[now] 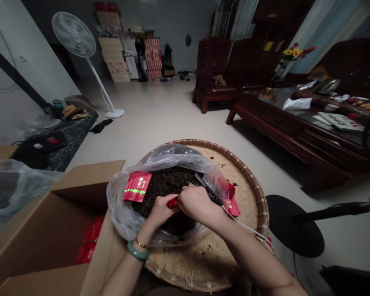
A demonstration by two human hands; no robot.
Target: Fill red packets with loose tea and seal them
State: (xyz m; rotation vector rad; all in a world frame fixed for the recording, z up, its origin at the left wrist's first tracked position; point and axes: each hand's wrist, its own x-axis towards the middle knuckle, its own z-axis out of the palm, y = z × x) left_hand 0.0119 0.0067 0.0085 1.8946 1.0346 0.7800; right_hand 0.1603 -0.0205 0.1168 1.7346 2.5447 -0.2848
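Note:
My left hand [163, 211] is closed on a small red packet [172, 203], mostly covered by fingers. My right hand [193, 200] meets it at the packet's other end, its fingers curled round it. Both hands are over loose dark tea leaves [169, 181] in a clear plastic bag [120, 213]. A long black device [208, 188] with a white cord lies beside and behind my right hand; whether that hand touches it, I cannot tell. Several flat red packets [137, 186] with a green stripe rest on the leaves to the left.
The bag sits on a round woven bamboo tray [234, 255], with more red packets [233, 206] at its right. An open cardboard box [49, 230] holding red packets [91, 240] stands left. Right are a black stand base [291, 224] and a dark wooden table [290, 127].

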